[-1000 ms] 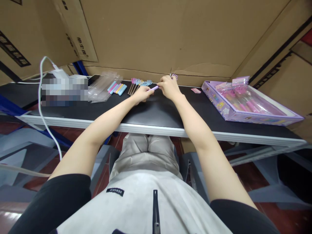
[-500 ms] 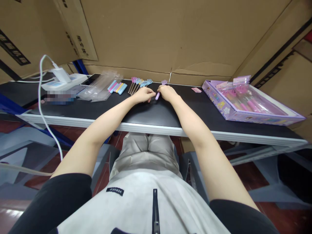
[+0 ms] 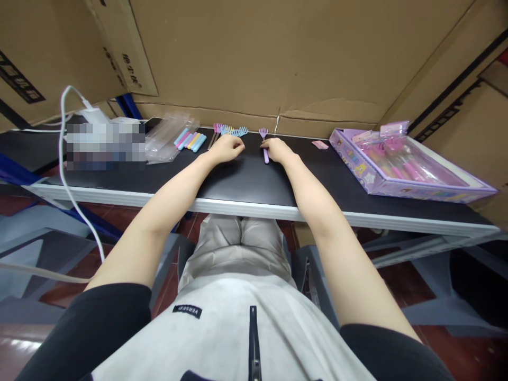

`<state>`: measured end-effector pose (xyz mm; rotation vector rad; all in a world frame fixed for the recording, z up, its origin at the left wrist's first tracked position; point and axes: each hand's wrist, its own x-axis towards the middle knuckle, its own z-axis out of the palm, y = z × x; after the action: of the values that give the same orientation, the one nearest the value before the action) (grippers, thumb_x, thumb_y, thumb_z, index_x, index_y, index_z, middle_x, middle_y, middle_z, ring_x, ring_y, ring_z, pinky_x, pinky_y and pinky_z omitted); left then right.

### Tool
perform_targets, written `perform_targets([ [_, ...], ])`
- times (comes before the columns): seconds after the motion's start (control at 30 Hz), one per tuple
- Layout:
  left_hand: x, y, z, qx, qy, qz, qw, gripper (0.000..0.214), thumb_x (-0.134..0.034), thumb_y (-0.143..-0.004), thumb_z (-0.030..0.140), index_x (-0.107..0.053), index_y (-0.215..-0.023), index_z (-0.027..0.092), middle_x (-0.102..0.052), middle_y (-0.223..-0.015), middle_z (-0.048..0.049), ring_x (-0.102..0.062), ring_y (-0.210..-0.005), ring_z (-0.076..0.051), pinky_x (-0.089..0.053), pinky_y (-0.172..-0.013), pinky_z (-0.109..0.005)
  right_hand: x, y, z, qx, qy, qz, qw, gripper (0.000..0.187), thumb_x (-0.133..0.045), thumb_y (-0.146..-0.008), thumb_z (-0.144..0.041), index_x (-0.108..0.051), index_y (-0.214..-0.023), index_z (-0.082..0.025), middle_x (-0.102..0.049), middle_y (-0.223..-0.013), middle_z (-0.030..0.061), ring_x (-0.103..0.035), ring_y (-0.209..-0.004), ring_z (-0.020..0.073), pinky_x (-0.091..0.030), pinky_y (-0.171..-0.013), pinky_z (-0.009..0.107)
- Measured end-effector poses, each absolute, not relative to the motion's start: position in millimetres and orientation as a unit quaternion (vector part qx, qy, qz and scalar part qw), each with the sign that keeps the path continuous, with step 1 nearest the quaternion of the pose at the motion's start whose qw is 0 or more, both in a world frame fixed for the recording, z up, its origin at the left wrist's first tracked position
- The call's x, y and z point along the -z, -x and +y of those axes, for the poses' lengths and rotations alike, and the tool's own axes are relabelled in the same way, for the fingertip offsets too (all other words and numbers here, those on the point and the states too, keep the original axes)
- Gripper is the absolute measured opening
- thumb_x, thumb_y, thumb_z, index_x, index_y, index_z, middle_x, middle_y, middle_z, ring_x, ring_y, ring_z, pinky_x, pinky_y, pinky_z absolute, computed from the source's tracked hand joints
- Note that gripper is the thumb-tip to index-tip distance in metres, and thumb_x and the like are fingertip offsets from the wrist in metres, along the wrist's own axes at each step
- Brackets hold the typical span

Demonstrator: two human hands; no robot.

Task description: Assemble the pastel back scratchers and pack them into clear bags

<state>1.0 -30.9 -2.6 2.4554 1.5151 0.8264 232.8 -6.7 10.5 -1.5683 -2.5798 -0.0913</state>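
Note:
A purple back scratcher (image 3: 265,155) with a claw-shaped head lies almost upright in the picture, its handle pointing toward me. My right hand (image 3: 278,150) is closed around its middle, just below the claw. To the left, my left hand (image 3: 227,148) is curled with the fingers drawn together, apart from the purple one, and I see nothing in it. Beyond that hand, several claw-headed scratcher rods (image 3: 230,130) in pink, blue and yellow lie side by side, partly hidden by it. A row of coloured handles (image 3: 191,140) is further left.
Clear plastic bags (image 3: 164,143) lie left of the handles. A white cable (image 3: 63,153) hangs over the left table edge. On the right are a small pink card (image 3: 319,144) and a purple display box (image 3: 416,191) holding packaged scratchers. Cardboard (image 3: 222,63) walls the back.
My left hand has moved slightly left, away from the purple scratcher's handle end. The scratcher in my right hand has turned, its handle end swinging to the right.

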Motion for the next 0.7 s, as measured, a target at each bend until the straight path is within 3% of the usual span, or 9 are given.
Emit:
perform_targets([
  [0.17,9,3,-20,-0.27,-0.825,0.493,0.049,0.033,-0.058,-0.1,0.024,-0.087,-0.11,0.012,-0.086,-0.106,-0.0122,-0.078,-0.102,-0.026,-0.059,-0.101,-0.038,-14,-239,-10,-0.017,0.549,-0.832,0.079,0.066,-0.046,-0.107,0.001,-0.055,-0.172,-0.005,-0.05,-0.179,0.0164,-0.05,-0.167,0.0246,-0.037,-0.139,0.031],
  [0.3,16,8,-10,-0.239,-0.844,0.479,0.027,0.038,-0.058,-0.1,0.025,-0.086,-0.121,0.009,-0.082,-0.128,-0.0171,-0.076,-0.126,-0.032,-0.056,-0.119,-0.043,-20,-252,-11,-0.042,0.61,-0.787,0.079,0.072,-0.049,-0.105,0.002,-0.045,-0.177,-0.002,-0.043,-0.183,0.0182,-0.044,-0.171,0.0245,-0.031,-0.142,0.031],
  [0.4,18,10,-8,-0.214,-0.851,0.478,0.028,0.053,-0.059,-0.102,0.03,-0.076,-0.147,0.008,-0.071,-0.156,-0.0205,-0.065,-0.151,-0.034,-0.045,-0.134,-0.046,-22,-263,-9,-0.062,0.646,-0.758,0.061,0.068,-0.052,-0.107,-0.002,-0.049,-0.175,-0.002,-0.04,-0.184,0.0189,-0.044,-0.171,0.0264,-0.031,-0.142,0.032],
  [0.5,17,10,-14,-0.144,-0.852,0.502,0.044,0.067,-0.054,-0.106,0.034,-0.059,-0.168,0.008,-0.058,-0.174,-0.0199,-0.052,-0.165,-0.032,-0.036,-0.14,-0.04,-20,-270,-5,-0.086,0.658,-0.746,0.061,0.062,-0.051,-0.111,-0.009,-0.054,-0.172,-0.004,-0.047,-0.18,0.0185,-0.05,-0.168,0.0252,-0.034,-0.14,0.033],
  [0.7,8,3,-27,-0.059,-0.851,0.518,0.052,0.071,-0.042,-0.109,0.035,-0.055,-0.171,0.003,-0.051,-0.18,-0.0187,-0.047,-0.17,-0.028,-0.032,-0.141,-0.033,-12,-276,6,-0.083,0.645,-0.757,0.061,0.059,-0.046,-0.113,-0.011,-0.056,-0.171,-0.004,-0.049,-0.177,0.0179,-0.051,-0.167,0.0237,-0.035,-0.141,0.034],
])
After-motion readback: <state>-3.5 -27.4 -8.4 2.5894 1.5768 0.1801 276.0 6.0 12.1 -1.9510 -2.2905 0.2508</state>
